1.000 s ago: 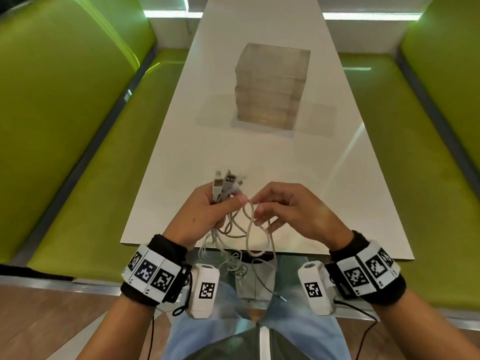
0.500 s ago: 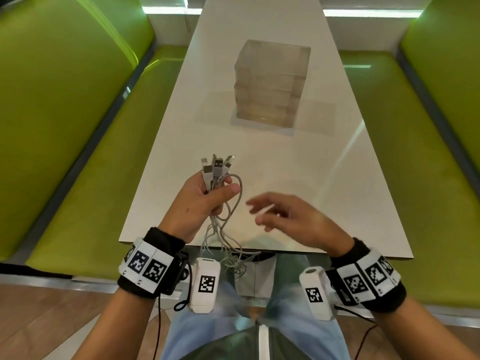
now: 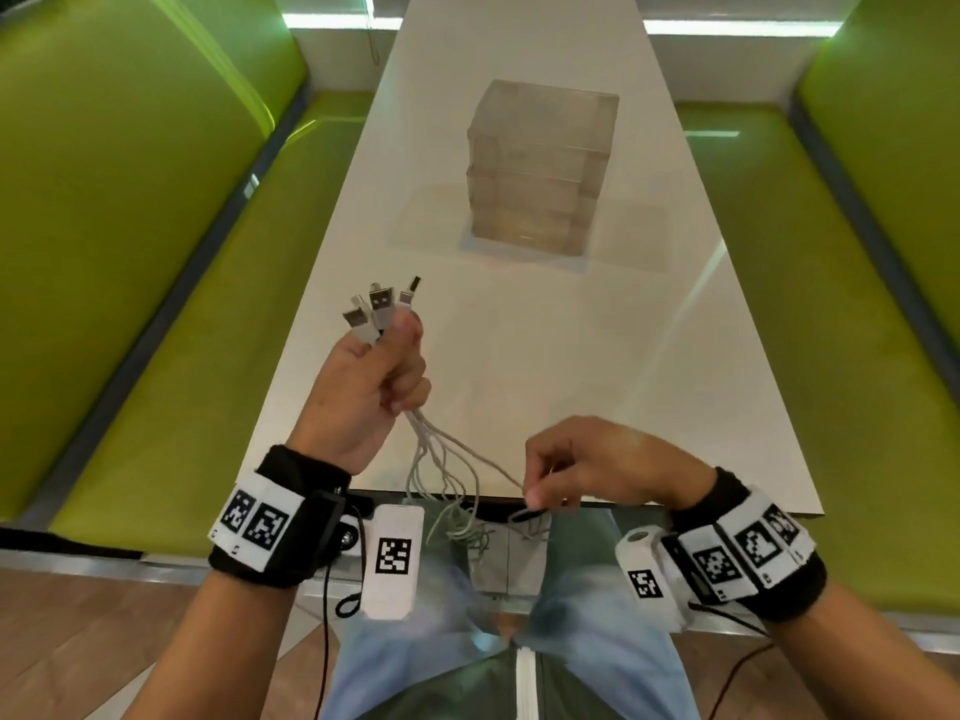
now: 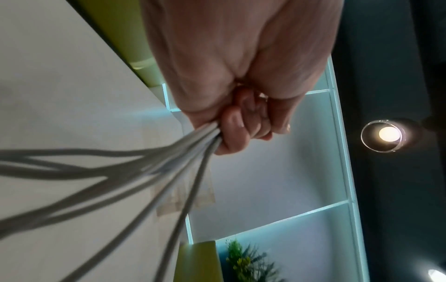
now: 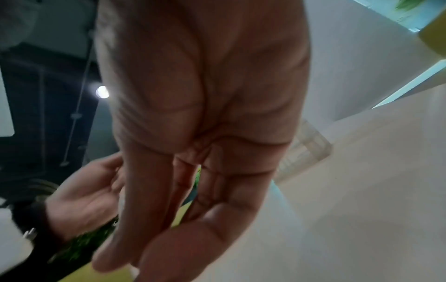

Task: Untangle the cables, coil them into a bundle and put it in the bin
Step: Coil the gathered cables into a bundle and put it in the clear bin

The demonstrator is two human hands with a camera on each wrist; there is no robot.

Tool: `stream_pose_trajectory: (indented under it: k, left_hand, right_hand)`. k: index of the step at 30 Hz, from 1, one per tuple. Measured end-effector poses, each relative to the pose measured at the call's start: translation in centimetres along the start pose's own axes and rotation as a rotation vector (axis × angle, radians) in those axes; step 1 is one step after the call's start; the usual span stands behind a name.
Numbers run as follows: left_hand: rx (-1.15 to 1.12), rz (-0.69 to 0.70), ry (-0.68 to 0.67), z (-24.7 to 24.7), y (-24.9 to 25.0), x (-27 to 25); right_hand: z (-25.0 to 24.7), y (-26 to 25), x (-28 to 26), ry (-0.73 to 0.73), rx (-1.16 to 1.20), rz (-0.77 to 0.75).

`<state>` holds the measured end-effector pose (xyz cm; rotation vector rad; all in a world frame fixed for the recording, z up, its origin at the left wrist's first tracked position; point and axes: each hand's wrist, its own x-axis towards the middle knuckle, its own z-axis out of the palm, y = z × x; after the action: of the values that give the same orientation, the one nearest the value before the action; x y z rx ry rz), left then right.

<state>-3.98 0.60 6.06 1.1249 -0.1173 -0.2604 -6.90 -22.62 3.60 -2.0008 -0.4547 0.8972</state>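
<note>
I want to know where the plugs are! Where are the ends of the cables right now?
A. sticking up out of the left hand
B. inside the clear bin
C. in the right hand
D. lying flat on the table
A: the plugs poke up above the left hand, which grips the cables.

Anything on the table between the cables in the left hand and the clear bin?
Nothing visible. The left hand grips the cables near the table's close edge; the bin stands farther along it, with bare tabletop between. The cables' loose ends hang below the edge, one pinched by the right hand.
</note>
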Motion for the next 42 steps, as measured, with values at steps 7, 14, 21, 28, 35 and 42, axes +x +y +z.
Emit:
stream_pose_trajectory:
  k: [7,14,21,28,35,42]
  left_hand:
    - [0.036,-0.015,-0.116,4.4,-0.4,-0.5]
    - [0.016,0.027,-0.08,6.4,1.1,0.4]
    - [0.063,0.057,-0.075,5.1,1.3,0.5]
    - [0.064,0.037,-0.024,3.0,1.9,0.1]
    - [0.086,0.016,0.062,1.2,3.4,-1.1]
    - [0.148,0.076,0.126,2.8,5.1,-0.5]
  right_hand:
    - [-0.6,-1.8,0.6,0.115,0.087,-0.123]
    - [3.4,-3.8,3.3,0.259,0.491,-0.426]
    - [3.3,-3.0,4.1,0.272,0.461,-0.412]
    - [3.7,-1.9,3.8,0.119,0.344,-0.298]
    - [4.6,-2.3,2.8,-0.015,0.449,-0.235]
    - [4.4,-3.2,2.3,-0.021,0.455,-0.259]
